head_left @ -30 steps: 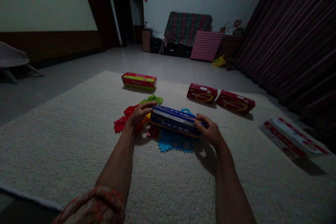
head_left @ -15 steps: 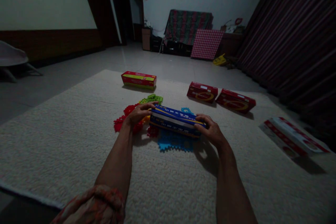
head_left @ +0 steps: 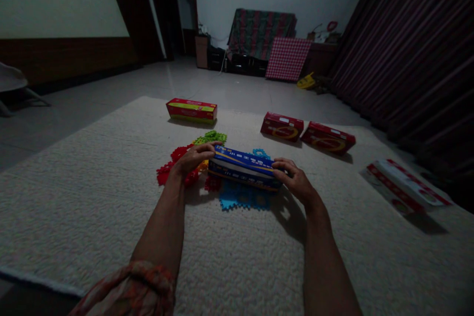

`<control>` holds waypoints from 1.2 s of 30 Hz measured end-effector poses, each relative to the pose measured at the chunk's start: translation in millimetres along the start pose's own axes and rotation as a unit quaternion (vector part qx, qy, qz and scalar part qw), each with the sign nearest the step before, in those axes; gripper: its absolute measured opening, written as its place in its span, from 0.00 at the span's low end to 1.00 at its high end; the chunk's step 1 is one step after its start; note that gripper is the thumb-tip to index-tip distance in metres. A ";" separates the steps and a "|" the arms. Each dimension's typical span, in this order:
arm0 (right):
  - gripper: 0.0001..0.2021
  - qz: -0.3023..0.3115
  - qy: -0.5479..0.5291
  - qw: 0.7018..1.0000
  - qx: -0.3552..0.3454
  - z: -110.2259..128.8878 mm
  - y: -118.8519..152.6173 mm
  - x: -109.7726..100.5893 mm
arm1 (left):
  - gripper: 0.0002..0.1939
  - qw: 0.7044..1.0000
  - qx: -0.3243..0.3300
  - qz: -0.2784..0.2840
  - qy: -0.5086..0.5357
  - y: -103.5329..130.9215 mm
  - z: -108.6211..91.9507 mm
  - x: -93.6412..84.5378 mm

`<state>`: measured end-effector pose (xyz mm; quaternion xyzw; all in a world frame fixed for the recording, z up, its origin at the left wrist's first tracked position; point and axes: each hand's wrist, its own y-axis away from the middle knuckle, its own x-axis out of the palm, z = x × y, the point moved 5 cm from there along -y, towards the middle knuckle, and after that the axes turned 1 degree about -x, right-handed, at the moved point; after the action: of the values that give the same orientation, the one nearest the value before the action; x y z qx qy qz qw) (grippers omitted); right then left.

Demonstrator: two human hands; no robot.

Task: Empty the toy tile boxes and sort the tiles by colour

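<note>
A long blue box [head_left: 244, 168] with white lettering and a yellow stripe is gripped at both ends, tilted down a little to the right. My left hand [head_left: 192, 159] closes on its left end, and my right hand [head_left: 295, 177] is wrapped round its right end. Under and behind the box lie flat toothed plastic pieces on the mat: blue pieces [head_left: 237, 198] below, red pieces [head_left: 172, 165] beside my left hand, and green pieces [head_left: 211, 137] farther back. The box hides part of them.
On the cream quilted mat [head_left: 96, 192] stand a red and yellow-green box [head_left: 191, 111], two dark red boxes [head_left: 282, 127] at the back right, and a white and red box [head_left: 407, 185] at the far right. A dark curtain [head_left: 355, 34] hangs on the right.
The camera view has shifted slightly, moving the whole scene a little left and up. Both hands keep their hold on the blue box, which looks nearly unchanged in pose.
</note>
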<state>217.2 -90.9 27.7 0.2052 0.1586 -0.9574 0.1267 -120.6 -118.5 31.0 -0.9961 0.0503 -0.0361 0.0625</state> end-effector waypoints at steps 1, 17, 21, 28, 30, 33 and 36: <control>0.16 -0.004 -0.003 1.000 -0.001 0.1 -0.3 0.3 | 0.11 1.000 -0.001 -0.001 -0.008 -0.5 0.3 -0.1; 0.16 0.038 0.039 0.998 -0.027 10.9 -0.4 4.5 | 0.08 0.997 -0.019 0.017 -0.070 -3.4 -2.1 6.1; 0.17 0.061 0.059 0.996 -0.035 22.3 2.6 4.8 | 0.08 0.998 -0.017 0.009 -0.066 -3.8 -0.5 5.5; 0.25 0.085 0.145 0.984 -0.067 43.3 11.5 12.0 | 0.11 0.998 -0.043 -0.016 -0.036 -4.5 3.5 5.0; 0.25 0.084 0.193 0.975 -0.068 48.6 9.1 11.4 | 0.11 0.998 -0.045 -0.010 -0.032 -5.9 3.4 7.6; 0.27 0.103 0.271 0.956 -0.040 53.9 0.8 11.0 | 0.11 0.998 -0.049 0.011 -0.045 -11.6 3.9 13.8; 0.31 0.152 0.317 0.936 -0.031 59.2 -8.0 20.0 | 0.11 0.997 -0.048 0.035 -0.056 -23.4 4.7 19.7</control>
<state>176.2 -108.2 72.3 0.5156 0.1868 -0.8069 0.2196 -98.4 -96.9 30.7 -0.9961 0.0831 0.0249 0.0184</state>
